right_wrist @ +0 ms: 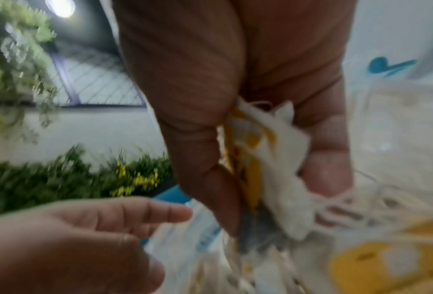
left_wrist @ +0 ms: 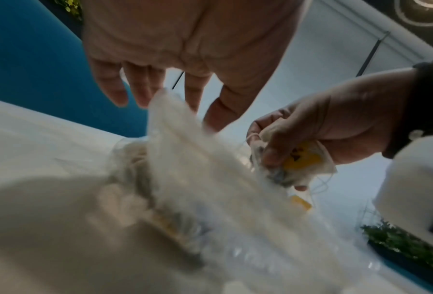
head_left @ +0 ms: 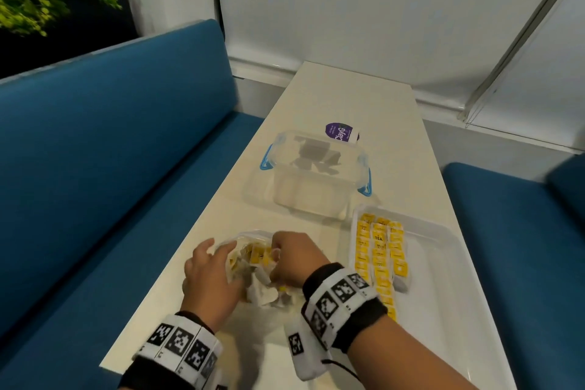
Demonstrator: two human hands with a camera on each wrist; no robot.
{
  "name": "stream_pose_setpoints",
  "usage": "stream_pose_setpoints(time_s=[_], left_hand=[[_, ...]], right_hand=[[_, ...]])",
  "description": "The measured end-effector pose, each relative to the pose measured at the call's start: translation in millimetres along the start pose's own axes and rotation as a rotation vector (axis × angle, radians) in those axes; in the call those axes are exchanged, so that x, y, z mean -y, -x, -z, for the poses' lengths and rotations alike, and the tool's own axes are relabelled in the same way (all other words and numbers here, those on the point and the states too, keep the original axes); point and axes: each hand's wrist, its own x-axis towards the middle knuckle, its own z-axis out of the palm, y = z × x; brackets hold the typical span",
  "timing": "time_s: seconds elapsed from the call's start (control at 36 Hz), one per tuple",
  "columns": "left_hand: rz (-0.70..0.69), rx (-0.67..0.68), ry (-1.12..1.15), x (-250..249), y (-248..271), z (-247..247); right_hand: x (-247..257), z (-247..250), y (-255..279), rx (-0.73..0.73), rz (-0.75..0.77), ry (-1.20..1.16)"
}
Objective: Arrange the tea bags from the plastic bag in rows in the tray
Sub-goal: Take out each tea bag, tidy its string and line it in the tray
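Note:
A clear plastic bag (head_left: 253,266) of tea bags lies on the white table near its left edge. My left hand (head_left: 218,263) rests against the bag's left side with straight, spread fingers (left_wrist: 145,93). My right hand (head_left: 278,260) reaches into the bag's mouth and pinches a small bunch of tea bags (left_wrist: 300,161) with yellow tags between thumb and fingers. The right wrist view shows them (right_wrist: 265,159) close up, strings trailing. To the right is the white tray (head_left: 443,241), holding rows of yellow-tagged tea bags (head_left: 380,250) along its left side.
A clear lidded container with blue clips (head_left: 316,174) stands farther back on the table, with a purple-labelled item (head_left: 340,133) behind it. Blue bench seats (head_left: 110,152) run along both sides. The tray's right half (head_left: 443,310) is bare.

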Motion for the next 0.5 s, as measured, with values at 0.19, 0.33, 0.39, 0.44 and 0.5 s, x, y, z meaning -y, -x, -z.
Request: stream_pose_setpoints(time_s=[0.19,0.33,0.39,0.44,0.5], left_hand=[[-0.282,-0.211,0.423,-42.6,6.4,11.0],[-0.121,0.116,0.868,-80.2,3.4,2.3],[-0.016,0.308,1.039,-96.9,2.4,-4.5],[0.089,0.476,1.219,-114.8,4.7,-11.4],[0.191,0.614,1.322,-130.3,8.6,-20.8]], right_hand=[[-3.5,50.2,20.8,-0.042,0.049,-0.43],[-12.9,83.3,44.0,-0.076,0.167,-0.584],[-20.2,94.3,51.7,-0.092,0.203,-0.599],[-28.2,103.1,58.1,-0.107,0.222,-0.612],[-38.8,108.1,62.7,-0.126,0.224,-0.617]])
